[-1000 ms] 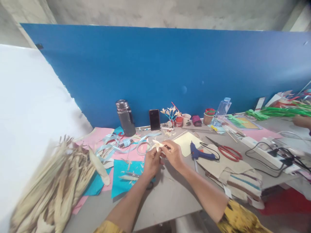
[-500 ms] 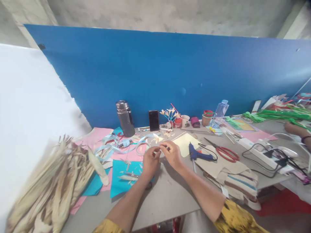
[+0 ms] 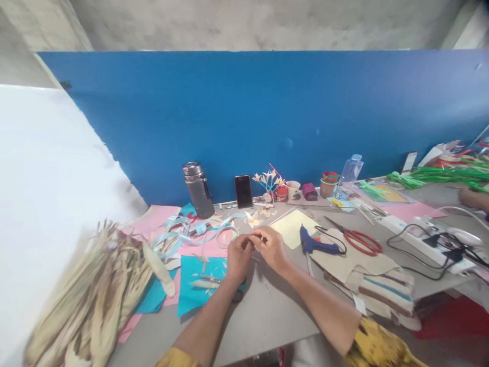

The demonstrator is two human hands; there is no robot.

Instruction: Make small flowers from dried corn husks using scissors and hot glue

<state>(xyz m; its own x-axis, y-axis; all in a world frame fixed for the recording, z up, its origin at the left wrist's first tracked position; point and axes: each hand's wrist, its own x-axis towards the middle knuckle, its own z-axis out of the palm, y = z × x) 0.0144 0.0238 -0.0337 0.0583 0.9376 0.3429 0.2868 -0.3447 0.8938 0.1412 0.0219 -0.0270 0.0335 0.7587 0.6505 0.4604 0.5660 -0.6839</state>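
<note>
My left hand and my right hand meet over the grey table, fingertips pinched together. Whatever lies between them is too small and covered to make out. Just beyond the fingers is a pale husk flower piece, and a roll of tape lies to its left. Beside my left wrist, husk scraps and what looks like a scissor blade rest on a blue sheet. A cream paper sheet and a blue glue gun are right of my right hand.
Dried corn husks heap at the left. A thermos, phone, husk flowers and plastic bottle stand along the blue partition. Red-handled scissors and a power strip lie right; another person's hand is far right.
The camera view has shifted slightly, so the scene sits a little lower and to the right. Both hands stay pinched together, with the fingers drawn slightly closer.
</note>
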